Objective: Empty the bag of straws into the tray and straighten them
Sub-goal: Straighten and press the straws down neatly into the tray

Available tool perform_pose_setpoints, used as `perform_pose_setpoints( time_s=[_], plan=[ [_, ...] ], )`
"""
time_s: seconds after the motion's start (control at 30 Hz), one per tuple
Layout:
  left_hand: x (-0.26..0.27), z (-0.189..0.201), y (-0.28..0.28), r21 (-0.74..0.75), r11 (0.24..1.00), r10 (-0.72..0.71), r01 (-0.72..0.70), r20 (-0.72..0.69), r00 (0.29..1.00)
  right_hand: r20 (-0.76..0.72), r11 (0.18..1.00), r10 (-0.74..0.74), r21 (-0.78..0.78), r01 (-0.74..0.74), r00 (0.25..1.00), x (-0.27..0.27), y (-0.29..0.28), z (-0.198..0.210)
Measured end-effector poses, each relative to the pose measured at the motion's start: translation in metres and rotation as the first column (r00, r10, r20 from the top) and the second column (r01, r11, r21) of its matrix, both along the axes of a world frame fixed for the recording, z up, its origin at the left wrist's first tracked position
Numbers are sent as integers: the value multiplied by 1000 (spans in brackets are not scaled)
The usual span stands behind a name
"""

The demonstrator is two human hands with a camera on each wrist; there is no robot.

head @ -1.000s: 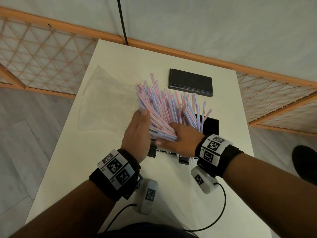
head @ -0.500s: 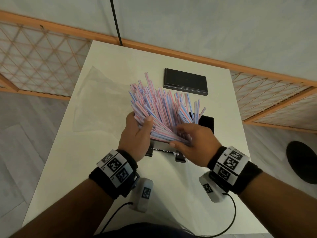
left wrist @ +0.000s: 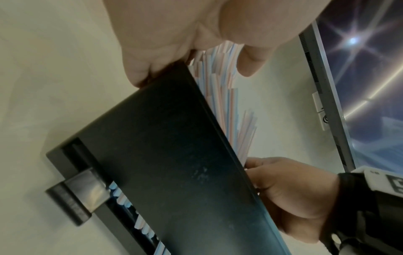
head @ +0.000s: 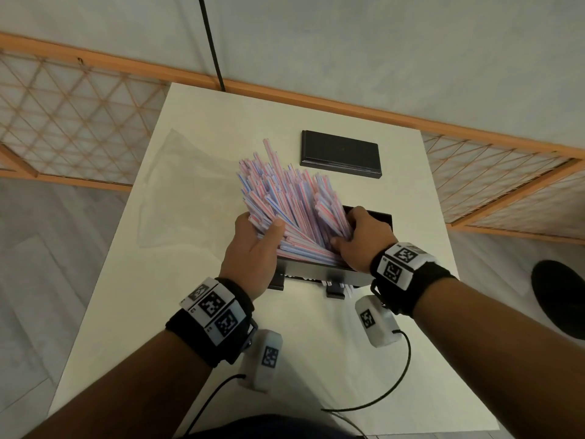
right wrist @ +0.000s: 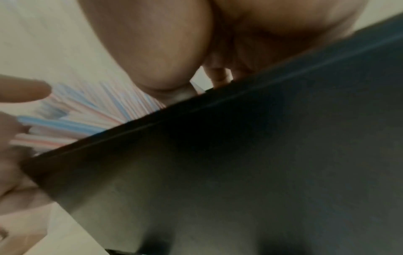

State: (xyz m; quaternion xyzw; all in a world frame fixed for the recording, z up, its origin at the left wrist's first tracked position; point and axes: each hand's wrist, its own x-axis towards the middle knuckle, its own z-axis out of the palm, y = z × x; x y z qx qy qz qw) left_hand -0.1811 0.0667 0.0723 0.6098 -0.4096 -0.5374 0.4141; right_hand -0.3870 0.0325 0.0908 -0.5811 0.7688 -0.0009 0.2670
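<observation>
A head-worn camera looks down over two forearms reaching up from the bottom of the frame, each with a black wristband carrying square printed markers. At the middle of the frame both hands close on a fanned bundle of straws, striped pink, blue and white. The left hand has its thumb curled over the bundle's left side, fingers hidden beneath. The right hand has fingers and thumb curled round the right side. The straws' lower ends sit in a black tray on the white counter, while their upper ends splay up and to the left, well out of line. In the left wrist view, straw ends show through a slot low on the tray's dark front wall. The right wrist view is blurred: dark tray wall, straws and fingers. To the left of the straws, a clear, flattened bag lies on the counter. Above the tray, toward the counter's far edge, lies a flat black lid.
</observation>
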Motion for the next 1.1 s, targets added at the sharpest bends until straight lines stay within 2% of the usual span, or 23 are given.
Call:
perform_pose_setpoints(
  time_s=[0.1,0.2,0.3,0.43,0.53,0.67,0.83,0.93,1.0,1.1],
  plan=[
    [2,-1,1,25,1000,-14,13,45,999,-8,999,44,-27,-44,999,5,-1,1],
    [2,1,1,38,999,-20,18,59,998,-99,1000,-3,11,4,995,5,-7,-2],
    [2,2,1,44,999,-19,16,60,998,-141,999,38,37,-33,989,7,-10,-2],
    [2,0,0,56,998,-23,19,58,998,-77,983,178,-26,-180,981,16,-7,5],
    [2,-1,0,55,998,-22,19,46,999,-102,939,314,-117,-325,944,24,-7,15],
    [2,1,1,45,999,-8,7,1,1000,-146,881,410,-191,-433,900,32,-9,20],
    [4,1,1,50,998,-29,29,-1,1000,-103,907,360,-196,-373,927,16,-11,18],
    [5,0,2,43,999,-34,34,-6,999,-41,924,262,-279,-263,964,-2,-8,22],
    [5,-1,3,40,999,-36,37,-14,999,-107,938,185,-277,-208,977,-12,-5,26],
    [4,2,3,46,998,-37,36,6,999,-255,964,225,-84,-253,940,-17,1,29]
  ],
)
